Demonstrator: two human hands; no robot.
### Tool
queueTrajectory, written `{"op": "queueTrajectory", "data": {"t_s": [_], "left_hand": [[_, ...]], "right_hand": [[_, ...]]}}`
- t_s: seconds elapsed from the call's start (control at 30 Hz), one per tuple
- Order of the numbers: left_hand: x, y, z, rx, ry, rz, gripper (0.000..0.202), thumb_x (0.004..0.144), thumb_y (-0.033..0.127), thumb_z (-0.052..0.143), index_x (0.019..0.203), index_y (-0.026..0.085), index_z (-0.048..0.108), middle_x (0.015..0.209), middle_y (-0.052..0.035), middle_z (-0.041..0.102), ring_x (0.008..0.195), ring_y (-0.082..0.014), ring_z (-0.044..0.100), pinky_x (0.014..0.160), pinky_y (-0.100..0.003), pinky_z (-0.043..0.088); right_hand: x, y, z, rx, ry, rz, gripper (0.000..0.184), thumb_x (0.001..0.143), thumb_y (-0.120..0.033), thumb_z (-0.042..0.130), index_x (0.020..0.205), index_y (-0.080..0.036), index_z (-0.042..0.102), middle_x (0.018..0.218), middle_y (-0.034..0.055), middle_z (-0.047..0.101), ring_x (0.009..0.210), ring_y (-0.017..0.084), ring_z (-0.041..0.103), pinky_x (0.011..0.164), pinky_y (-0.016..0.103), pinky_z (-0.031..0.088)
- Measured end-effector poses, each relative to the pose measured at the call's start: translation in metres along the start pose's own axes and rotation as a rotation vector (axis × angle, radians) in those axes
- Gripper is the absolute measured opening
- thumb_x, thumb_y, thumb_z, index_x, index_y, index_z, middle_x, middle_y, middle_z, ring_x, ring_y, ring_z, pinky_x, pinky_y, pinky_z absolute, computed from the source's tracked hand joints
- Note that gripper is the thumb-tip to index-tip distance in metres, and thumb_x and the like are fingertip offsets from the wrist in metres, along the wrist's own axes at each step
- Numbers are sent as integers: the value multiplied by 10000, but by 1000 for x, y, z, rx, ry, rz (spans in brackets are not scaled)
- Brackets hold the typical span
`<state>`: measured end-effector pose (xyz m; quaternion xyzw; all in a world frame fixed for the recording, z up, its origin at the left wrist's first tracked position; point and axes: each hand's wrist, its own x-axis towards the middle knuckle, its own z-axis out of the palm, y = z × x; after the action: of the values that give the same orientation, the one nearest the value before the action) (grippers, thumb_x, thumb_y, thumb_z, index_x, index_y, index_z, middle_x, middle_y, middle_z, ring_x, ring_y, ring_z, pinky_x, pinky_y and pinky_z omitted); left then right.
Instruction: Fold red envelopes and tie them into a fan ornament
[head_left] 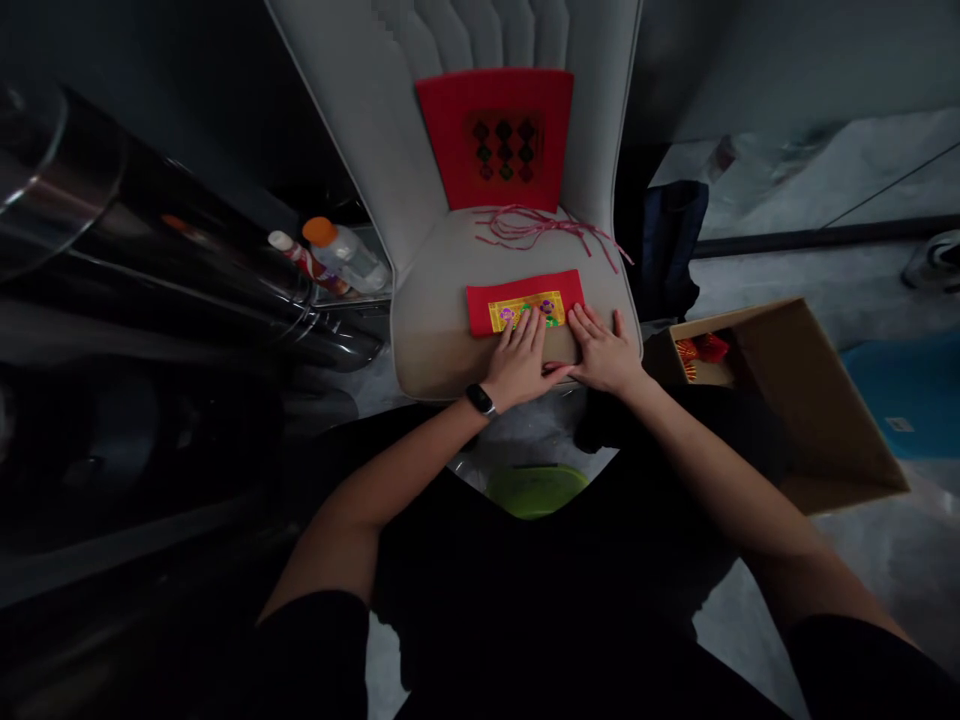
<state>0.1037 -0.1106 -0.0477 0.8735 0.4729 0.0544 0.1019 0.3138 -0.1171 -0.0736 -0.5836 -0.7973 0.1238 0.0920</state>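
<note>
A red paper piece [480,311] with a gold printed panel and purple and green figures lies flat on the chair seat [442,365]. My left hand [523,360], with a black band on its wrist, rests its outstretched fingers on the panel. My right hand [604,352] lies with spread fingers at the paper's right corner. The two thumbs meet or overlap below the paper. Behind it on the seat is a loose bunch of pink-red cords [525,230]. A larger red sheet [450,130] with dark diamond shapes leans against the backrest.
At the right stands an open cardboard box [825,400] with red and gold decorations [701,350] inside. An orange-capped bottle [349,255] and a white-capped bottle [304,260] are left of the chair. A green object [536,490] sits on the floor between my legs.
</note>
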Motion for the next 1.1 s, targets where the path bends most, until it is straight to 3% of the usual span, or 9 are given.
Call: {"op": "queueTrajectory", "data": {"t_s": [0.27, 0.4, 0.5, 0.57, 0.63, 0.7, 0.83, 1.0, 1.1], "left_hand": [[-63, -48, -6, 26, 24, -213, 1097, 908, 804, 455, 1664, 40, 239, 1721, -241, 272, 1628, -389, 209, 1332, -583, 48], [-70, -50, -11, 58, 25, -241, 1051, 920, 784, 455, 1672, 80, 246, 1728, -212, 276, 1620, -418, 215, 1315, -636, 62], [-70, -49, -7, 65, 32, -229, 1043, 922, 775, 464, 1666, 74, 261, 1727, -217, 275, 1615, -420, 227, 1307, -642, 93], [-70, -51, -4, 66, 31, -229, 1032, 923, 746, 487, 1661, 59, 265, 1729, -222, 266, 1616, -417, 223, 1305, -638, 109], [-71, -53, -2, 69, 22, -227, 1013, 917, 696, 525, 1657, 54, 270, 1734, -217, 254, 1619, -414, 215, 1305, -631, 122], [-72, -55, -1, 72, 20, -222, 991, 908, 655, 550, 1659, 70, 275, 1736, -205, 256, 1619, -409, 220, 1305, -629, 125], [-71, -53, -3, 59, 53, -227, 991, 915, 715, 516, 1660, 103, 288, 1727, -197, 288, 1608, -405, 255, 1303, -637, 115], [-71, -52, -6, 19, 64, -232, 1037, 911, 780, 482, 1661, 93, 277, 1723, -210, 294, 1609, -410, 248, 1307, -642, 90], [-71, -56, -11, -10, 41, -222, 1034, 912, 782, 482, 1665, 107, 269, 1723, -217, 291, 1609, -420, 243, 1300, -664, 75]], "right_hand": [[5, 0, -9, 57, -75, 53, 995, 959, -832, 340, 1663, -130, 305, 1710, 187, 324, 1601, 366, 300, 1288, 702, 44], [9, -9, -18, 63, -104, 101, 1067, 917, -887, 333, 1647, -108, 341, 1691, 217, 352, 1588, 399, 316, 1278, 725, 34], [16, -40, -21, 22, 4, 113, 1133, 908, -899, 302, 1634, -30, 335, 1676, 275, 342, 1594, 427, 289, 1273, 724, -11], [25, -69, -16, 6, 54, -26, 1125, 934, -868, 285, 1632, 14, 307, 1694, 271, 303, 1623, 389, 225, 1309, 639, -19], [37, -95, -5, 12, -29, -255, 1060, 977, -810, 255, 1635, 20, 294, 1713, 231, 284, 1635, 331, 212, 1337, 541, 16], [47, -107, 8, 16, -104, -317, 1049, 984, -794, 243, 1630, 31, 297, 1717, 225, 276, 1634, 313, 221, 1343, 500, 52], [45, -80, 17, 30, -100, -258, 1034, 979, -804, 271, 1666, -33, 235, 1737, 176, 248, 1644, 280, 194, 1346, 491, 39], [12, -15, -6, 22, -58, 51, 1077, 953, -847, 306, 1670, -47, 229, 1729, 209, 254, 1630, 321, 234, 1327, 573, 78], [2, -1, -16, 15, -91, 131, 1076, 949, -849, 330, 1669, -56, 237, 1725, 217, 264, 1625, 346, 243, 1311, 636, 68]]}}
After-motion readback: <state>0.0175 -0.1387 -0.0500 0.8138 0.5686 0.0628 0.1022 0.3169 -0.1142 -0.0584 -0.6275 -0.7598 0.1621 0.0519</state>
